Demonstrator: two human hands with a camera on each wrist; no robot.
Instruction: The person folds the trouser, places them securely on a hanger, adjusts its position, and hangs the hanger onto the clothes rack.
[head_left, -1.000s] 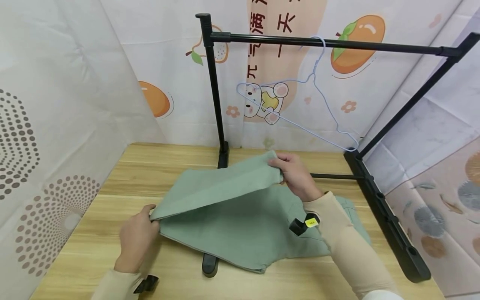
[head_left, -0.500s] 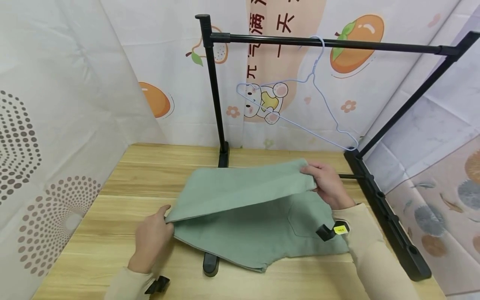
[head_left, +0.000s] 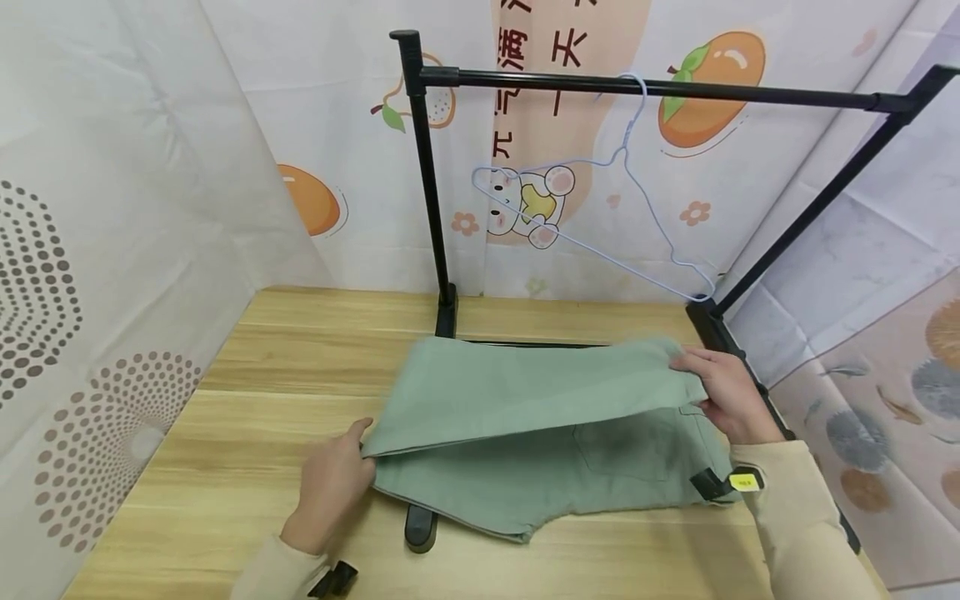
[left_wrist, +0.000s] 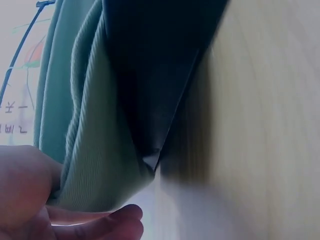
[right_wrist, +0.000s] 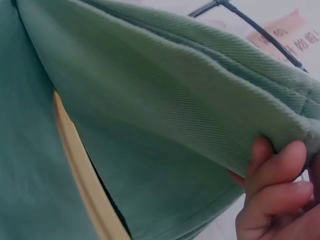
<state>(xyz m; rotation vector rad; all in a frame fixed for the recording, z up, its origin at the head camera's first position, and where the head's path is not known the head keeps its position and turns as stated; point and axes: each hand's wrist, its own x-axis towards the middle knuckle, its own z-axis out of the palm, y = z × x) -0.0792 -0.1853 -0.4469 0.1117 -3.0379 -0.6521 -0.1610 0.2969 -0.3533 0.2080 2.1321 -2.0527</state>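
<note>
A pair of sage-green shorts (head_left: 480, 492) lies across the table, its upper layer (head_left: 540, 383) lifted and slanting over the lower one. A stitched pocket (head_left: 622, 446) shows on the lower layer. At the left corner, my left hand (head_left: 333, 483) pinches the cloth; the left wrist view has the layered edge (left_wrist: 100, 165) between thumb and fingers. My right hand (head_left: 731, 396) holds the upper layer's right end above the lower layer. In the right wrist view, curled fingers (right_wrist: 280, 175) grip that cloth edge.
A black clothes rack (head_left: 540, 79) stands behind and around the shorts, with a blue wire hanger (head_left: 592, 250) on its bar. One rack foot (head_left: 420, 529) pokes out under the shorts. Printed curtains (head_left: 360, 217) enclose the wooden table (head_left: 247, 433).
My right hand has carried the upper layer's end rightward and slightly down. My left hand has shifted right with its corner, and the upper layer now covers more of the right side.
</note>
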